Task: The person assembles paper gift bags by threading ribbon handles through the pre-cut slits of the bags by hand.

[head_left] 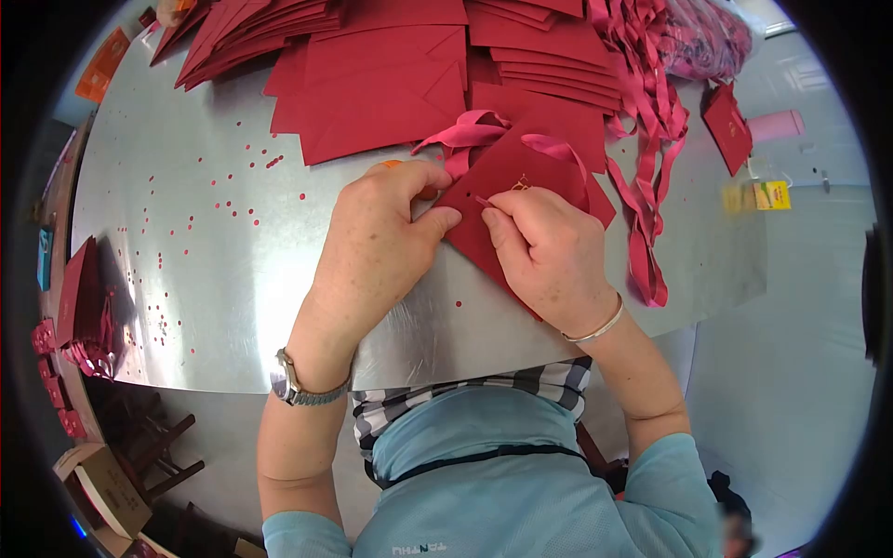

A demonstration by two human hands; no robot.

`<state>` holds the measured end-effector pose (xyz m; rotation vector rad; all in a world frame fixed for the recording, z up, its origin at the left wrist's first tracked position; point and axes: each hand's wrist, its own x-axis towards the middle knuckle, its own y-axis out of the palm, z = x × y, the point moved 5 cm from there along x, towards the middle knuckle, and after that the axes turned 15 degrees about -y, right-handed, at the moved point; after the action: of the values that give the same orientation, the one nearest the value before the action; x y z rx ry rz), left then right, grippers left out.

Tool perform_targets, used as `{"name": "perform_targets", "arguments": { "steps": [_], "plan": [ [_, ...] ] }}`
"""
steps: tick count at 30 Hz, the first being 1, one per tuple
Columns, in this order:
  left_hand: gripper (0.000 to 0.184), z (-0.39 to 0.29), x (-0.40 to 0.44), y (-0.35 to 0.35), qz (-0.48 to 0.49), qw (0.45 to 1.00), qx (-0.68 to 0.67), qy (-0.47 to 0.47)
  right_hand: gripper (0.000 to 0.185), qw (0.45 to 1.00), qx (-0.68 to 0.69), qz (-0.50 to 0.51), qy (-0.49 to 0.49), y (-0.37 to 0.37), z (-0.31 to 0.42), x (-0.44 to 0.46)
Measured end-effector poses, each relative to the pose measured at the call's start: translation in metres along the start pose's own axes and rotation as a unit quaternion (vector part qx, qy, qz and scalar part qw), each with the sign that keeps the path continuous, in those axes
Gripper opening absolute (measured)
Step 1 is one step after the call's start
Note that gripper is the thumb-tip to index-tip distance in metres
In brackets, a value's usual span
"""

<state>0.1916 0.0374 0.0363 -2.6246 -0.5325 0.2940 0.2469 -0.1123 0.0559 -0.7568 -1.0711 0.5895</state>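
Note:
A red paper bag [493,237] with a gold print lies tilted on the metal table in front of me. My left hand [381,232] is at its left corner, with the fingertips curled over the edge and the thumb on top. My right hand [549,246] is over the bag, thumb and forefinger pinched on the end of a pink ribbon [481,200] close to a small hole. Another stretch of pink ribbon [561,151] loops over the bag, and more lies behind its upper left edge.
Stacks of red bags [391,84] cover the back of the metal table [251,325]. Long pink ribbons [648,186] hang at the right, beside a plastic bag [707,42]. Small red dots are scattered at the left. Finished-looking red bags [82,298] stand at the far left.

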Motion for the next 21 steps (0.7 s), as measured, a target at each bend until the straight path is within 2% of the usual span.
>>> {"name": "perform_targets", "arguments": {
  "steps": [5, 12, 18, 21],
  "plan": [
    [0.024, -0.0042, -0.0007, 0.0008, -0.003, 0.999, 0.017, -0.031, 0.009, 0.999, 0.024, 0.034, 0.023, 0.0028, -0.0012, -0.0007],
    [0.02, -0.0054, -0.0019, 0.004, -0.015, 1.0, 0.01, -0.005, 0.013, 0.999, 0.009, 0.048, 0.001, 0.0042, -0.0007, 0.0019],
    [0.017, 0.0009, -0.0018, 0.0059, 0.005, 0.999, -0.007, -0.044, 0.007, 0.998, 0.008, 0.065, 0.016, 0.0047, 0.0012, 0.0024],
    [0.014, 0.0007, -0.0004, 0.0062, 0.017, 0.998, -0.036, -0.058, 0.014, 0.995, -0.041, 0.084, -0.029, 0.0015, 0.0064, 0.0079]
  ]
}}
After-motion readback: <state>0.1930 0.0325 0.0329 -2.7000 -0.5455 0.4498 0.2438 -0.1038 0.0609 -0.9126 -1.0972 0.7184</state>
